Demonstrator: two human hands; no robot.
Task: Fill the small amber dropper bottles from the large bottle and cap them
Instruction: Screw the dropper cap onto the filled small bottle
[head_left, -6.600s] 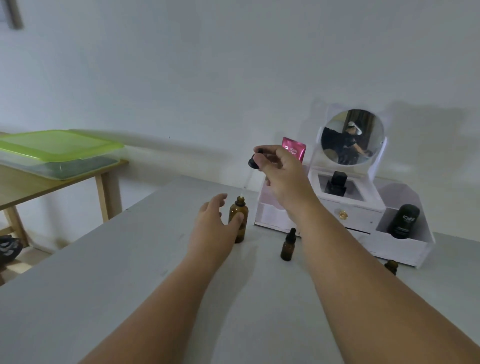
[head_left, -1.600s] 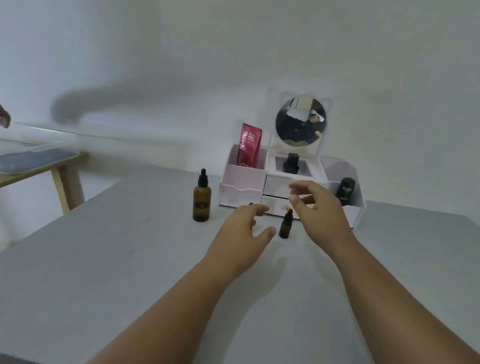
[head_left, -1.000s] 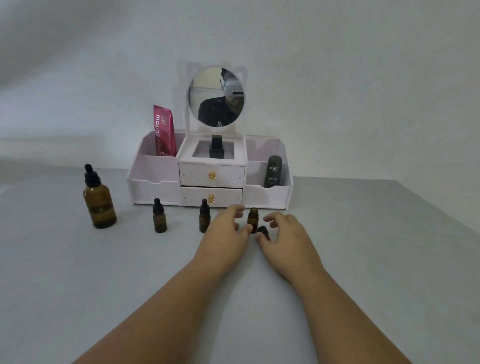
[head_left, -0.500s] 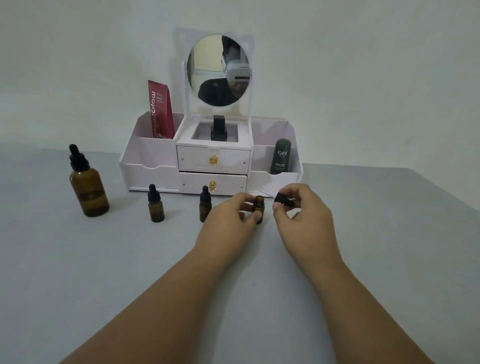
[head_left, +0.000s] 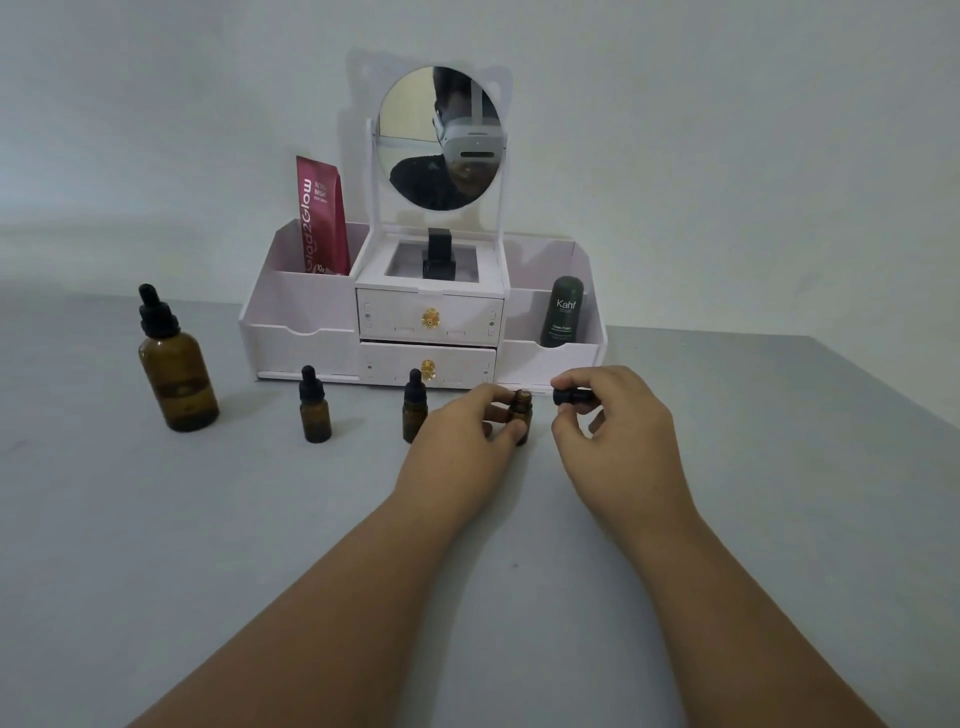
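Glad2Glow tube (head_left: 319, 218), Kahf bottle (head_left: 565, 312), uncapped bottle (head_left: 521, 411)

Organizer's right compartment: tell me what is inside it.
A dark green Kahf bottle stands upright inside. The organizer's front wall covers its base and the compartment floor, so anything lying low there cannot be seen.

"glad2glow" and "10x" on the red tube (head_left: 321, 218), "kahf" on the dark green bottle (head_left: 562, 312)
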